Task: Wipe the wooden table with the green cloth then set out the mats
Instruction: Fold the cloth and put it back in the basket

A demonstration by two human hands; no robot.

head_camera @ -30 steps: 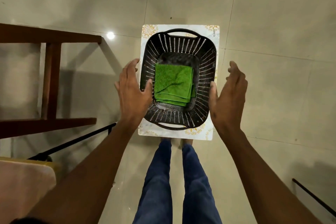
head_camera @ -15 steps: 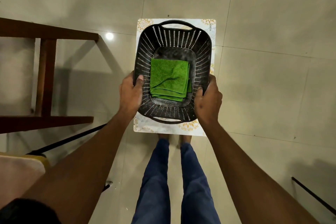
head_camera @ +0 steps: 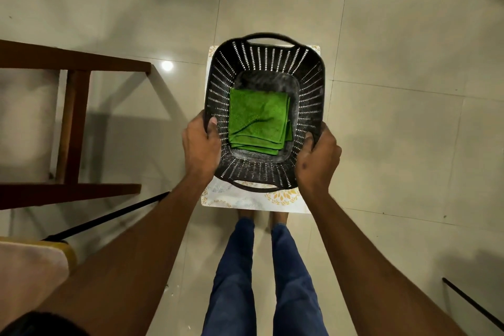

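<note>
A black perforated plastic basket [head_camera: 308, 82] is gripped at both long sides. My left hand [head_camera: 200, 146] clasps its left rim with the thumb inside. My right hand [head_camera: 317, 161] clasps the right rim. Inside, on the basket's floor, lies a folded green cloth [head_camera: 257, 120]. Under the basket a white mat with a gold flower pattern [head_camera: 281, 199] shows at the near edge and at the far corners; whether the basket touches it I cannot tell. The wooden table's frame [head_camera: 73, 123] stands at the left.
Pale glossy floor tiles [head_camera: 395, 131] spread all around. My legs in blue jeans [head_camera: 234, 267] and bare feet stand just behind the mat. A black rod [head_camera: 109, 217] crosses at lower left, another at lower right. A cushioned seat [head_camera: 30, 264] sits at lower left.
My two hands went from open beside the basket to gripping its rims. The basket now looks larger and closer, shifted slightly over the mat.
</note>
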